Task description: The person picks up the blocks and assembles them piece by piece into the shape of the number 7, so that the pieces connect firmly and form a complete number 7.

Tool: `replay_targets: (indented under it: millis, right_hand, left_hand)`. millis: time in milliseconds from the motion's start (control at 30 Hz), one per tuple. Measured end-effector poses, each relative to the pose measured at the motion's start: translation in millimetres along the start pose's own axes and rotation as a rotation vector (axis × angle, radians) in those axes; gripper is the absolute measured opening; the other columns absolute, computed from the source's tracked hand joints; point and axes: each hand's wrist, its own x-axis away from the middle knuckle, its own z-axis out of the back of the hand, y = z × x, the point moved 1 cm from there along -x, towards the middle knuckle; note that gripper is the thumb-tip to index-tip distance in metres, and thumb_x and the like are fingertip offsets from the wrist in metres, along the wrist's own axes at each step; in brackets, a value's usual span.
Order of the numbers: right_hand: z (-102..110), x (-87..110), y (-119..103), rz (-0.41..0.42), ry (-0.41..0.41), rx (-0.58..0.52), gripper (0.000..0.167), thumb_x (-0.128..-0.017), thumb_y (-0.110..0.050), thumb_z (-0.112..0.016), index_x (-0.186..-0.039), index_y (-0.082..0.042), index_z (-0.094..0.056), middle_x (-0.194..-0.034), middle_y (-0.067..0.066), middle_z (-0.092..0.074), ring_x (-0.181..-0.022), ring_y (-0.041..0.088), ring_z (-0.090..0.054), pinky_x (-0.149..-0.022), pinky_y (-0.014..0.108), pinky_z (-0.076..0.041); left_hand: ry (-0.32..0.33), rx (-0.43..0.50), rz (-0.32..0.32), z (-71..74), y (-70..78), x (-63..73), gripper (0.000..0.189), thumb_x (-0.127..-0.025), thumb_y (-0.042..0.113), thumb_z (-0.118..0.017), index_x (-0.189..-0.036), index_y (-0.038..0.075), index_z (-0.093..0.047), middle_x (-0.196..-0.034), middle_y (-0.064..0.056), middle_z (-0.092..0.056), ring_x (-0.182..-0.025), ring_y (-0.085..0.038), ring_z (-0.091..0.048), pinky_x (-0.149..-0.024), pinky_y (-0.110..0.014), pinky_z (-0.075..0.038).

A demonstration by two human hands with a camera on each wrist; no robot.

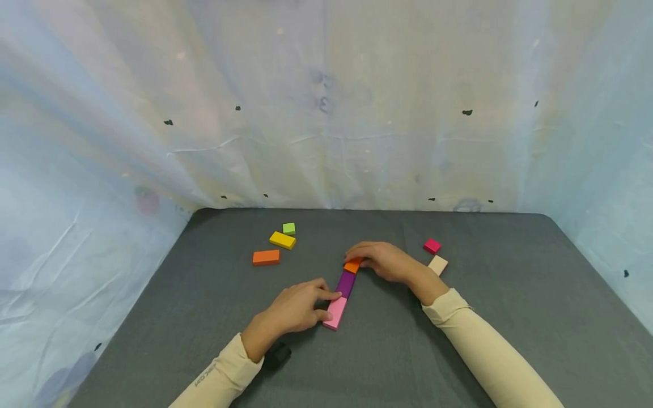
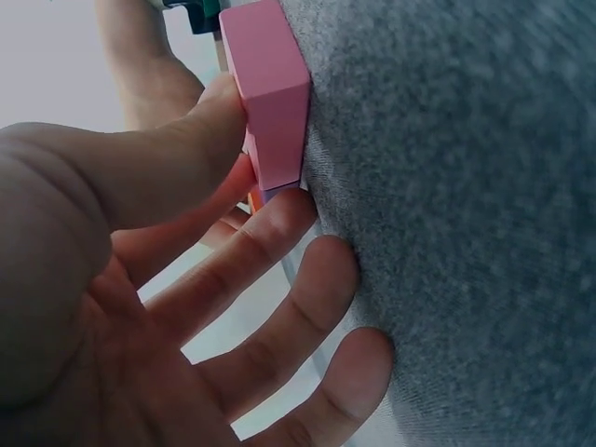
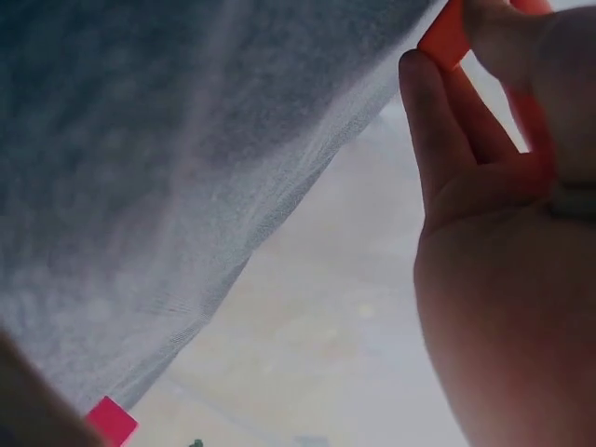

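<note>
A pink block (image 1: 335,313), a purple block (image 1: 346,284) and an orange block (image 1: 353,265) lie end to end in a slanting row on the grey table. My left hand (image 1: 297,306) comes at the row from the left. Its thumb touches the pink block, and its extended index fingertip rests where pink meets purple. In the left wrist view the other fingers spread beside the pink block (image 2: 270,88). At the far end, my right hand (image 1: 386,260) pinches the orange block between thumb and fingers, partly covering it; the right wrist view shows this orange block (image 3: 445,37) between the fingertips.
Left of the row lie a green block (image 1: 289,228), a yellow block (image 1: 283,240) and another orange block (image 1: 266,258). A red block (image 1: 432,246) and a beige block (image 1: 437,264), partly behind my right wrist, lie to the right. A patterned curtain (image 1: 326,113) surrounds the table.
</note>
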Motion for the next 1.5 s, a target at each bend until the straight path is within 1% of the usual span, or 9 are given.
replay_targets:
  millis: [67, 200, 433, 567, 633, 800, 1100, 1333, 1500]
  right_hand:
    - [-1.3, -1.1, -0.1, 0.005, -0.009, -0.009, 0.035, -0.095, 0.0, -0.062, -0.127, -0.015, -0.068, -0.132, 0.003, -0.065, -0.123, 0.023, -0.062, -0.101, 0.044, -0.05]
    - [-3.0, -2.0, -0.3, -0.014, -0.027, -0.02, 0.035, -0.095, -0.001, -0.062, -0.126, -0.016, -0.069, -0.133, 0.002, -0.065, -0.123, 0.023, -0.062, -0.102, 0.044, -0.049]
    - [0.1, -0.6, -1.3, 0.006, -0.033, -0.024, 0.036, -0.094, -0.003, -0.065, -0.128, -0.015, -0.068, -0.134, 0.003, -0.065, -0.125, 0.024, -0.061, -0.102, 0.045, -0.049]
    - [0.7, 0.8, -0.7, -0.005, -0.036, -0.02, 0.037, -0.094, -0.003, -0.065, -0.128, -0.016, -0.068, -0.135, 0.004, -0.065, -0.126, 0.024, -0.061, -0.103, 0.046, -0.049]
    - [0.6, 1.2, -0.3, -0.013, -0.039, -0.024, 0.036, -0.094, -0.003, -0.065, -0.128, -0.016, -0.069, -0.135, 0.004, -0.065, -0.126, 0.025, -0.061, -0.103, 0.046, -0.049]
    - [-0.2, 0.1, -1.2, 0.001, -0.037, -0.03, 0.037, -0.094, -0.003, -0.066, -0.128, -0.015, -0.069, -0.134, 0.004, -0.065, -0.126, 0.025, -0.061, -0.103, 0.047, -0.048]
    - [0.4, 0.6, -1.8, 0.029, -0.026, -0.006, 0.036, -0.093, -0.007, -0.068, -0.127, -0.015, -0.069, -0.133, 0.004, -0.066, -0.124, 0.025, -0.062, -0.101, 0.047, -0.05]
    - [0.4, 1.4, -1.1, 0.023, -0.047, -0.012, 0.036, -0.093, -0.007, -0.067, -0.128, -0.016, -0.069, -0.135, 0.004, -0.065, -0.125, 0.024, -0.062, -0.101, 0.047, -0.049]
    - [-0.4, 0.6, -1.8, 0.03, -0.046, -0.012, 0.036, -0.094, -0.006, -0.066, -0.128, -0.015, -0.069, -0.135, 0.005, -0.065, -0.129, 0.026, -0.059, -0.104, 0.048, -0.048]
  left_hand:
    - [0.016, 0.001, 0.004, -0.4, 0.4, -0.6, 0.04, -0.091, 0.029, -0.073, -0.13, 0.029, -0.067, -0.105, 0.009, -0.062, -0.075, -0.008, -0.049, -0.063, -0.026, -0.038]
    - [0.048, 0.006, 0.013, -1.5, 1.3, -0.8, 0.037, -0.091, 0.029, -0.073, -0.128, 0.028, -0.07, -0.103, 0.009, -0.063, -0.074, -0.008, -0.049, -0.062, -0.026, -0.038]
    - [0.069, 0.007, 0.032, -2.2, 2.1, -2.2, 0.036, -0.09, 0.029, -0.075, -0.125, 0.03, -0.071, -0.099, 0.009, -0.063, -0.072, -0.009, -0.049, -0.061, -0.026, -0.038]
    - [0.091, -0.01, 0.012, -3.2, 3.5, -2.9, 0.034, -0.089, 0.029, -0.075, -0.123, 0.03, -0.072, -0.101, 0.008, -0.065, -0.076, -0.01, -0.052, -0.065, -0.029, -0.042]
    - [0.097, -0.024, 0.002, -4.2, 3.6, -3.1, 0.034, -0.09, 0.029, -0.075, -0.123, 0.03, -0.072, -0.105, 0.008, -0.066, -0.08, -0.009, -0.053, -0.069, -0.03, -0.044]
    - [0.094, -0.038, -0.007, -5.2, 1.5, -2.7, 0.035, -0.09, 0.029, -0.074, -0.125, 0.031, -0.069, -0.107, 0.009, -0.065, -0.082, -0.009, -0.053, -0.071, -0.031, -0.045]
    - [0.071, -0.041, -0.004, -4.0, 0.6, -2.0, 0.041, -0.091, 0.031, -0.073, -0.131, 0.032, -0.066, -0.105, 0.008, -0.063, -0.076, -0.009, -0.05, -0.063, -0.028, -0.039]
    - [0.067, -0.047, -0.002, -5.5, 0.2, -3.4, 0.043, -0.091, 0.032, -0.073, -0.133, 0.034, -0.065, -0.11, 0.007, -0.064, -0.079, -0.009, -0.051, -0.065, -0.029, -0.04]
    - [0.069, -0.041, -0.005, -4.7, 0.1, -3.0, 0.042, -0.091, 0.031, -0.073, -0.132, 0.033, -0.065, -0.105, 0.007, -0.063, -0.074, -0.009, -0.05, -0.062, -0.027, -0.038]
